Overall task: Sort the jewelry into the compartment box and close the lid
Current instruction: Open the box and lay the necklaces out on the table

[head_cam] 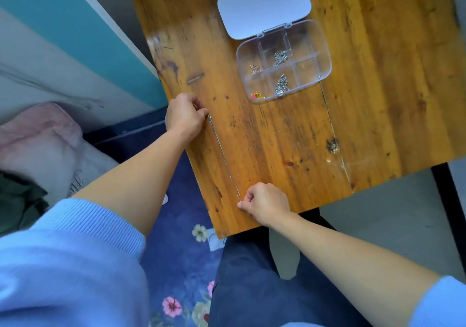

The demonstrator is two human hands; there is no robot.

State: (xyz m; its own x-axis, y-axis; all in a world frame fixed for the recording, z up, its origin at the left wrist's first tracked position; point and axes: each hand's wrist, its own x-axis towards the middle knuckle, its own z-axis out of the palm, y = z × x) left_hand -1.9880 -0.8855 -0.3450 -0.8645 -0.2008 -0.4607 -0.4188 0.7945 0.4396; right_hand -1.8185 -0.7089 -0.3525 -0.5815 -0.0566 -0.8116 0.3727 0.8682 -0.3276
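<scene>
On the worn wooden counter (pixel 290 137), left hand (pixel 185 116) and right hand (pixel 267 204) each pinch an end of a thin silver chain (pixel 223 155), stretched taut. Clear plastic compartment box (pixel 325 49) lies open beyond

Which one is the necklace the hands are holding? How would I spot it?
Find the wooden table, then its near left part, away from the clear compartment box. The thin silver chain runs straight between the left hand and right hand. Unlike the bunched jewelry in the box, it is stretched out long.
</scene>
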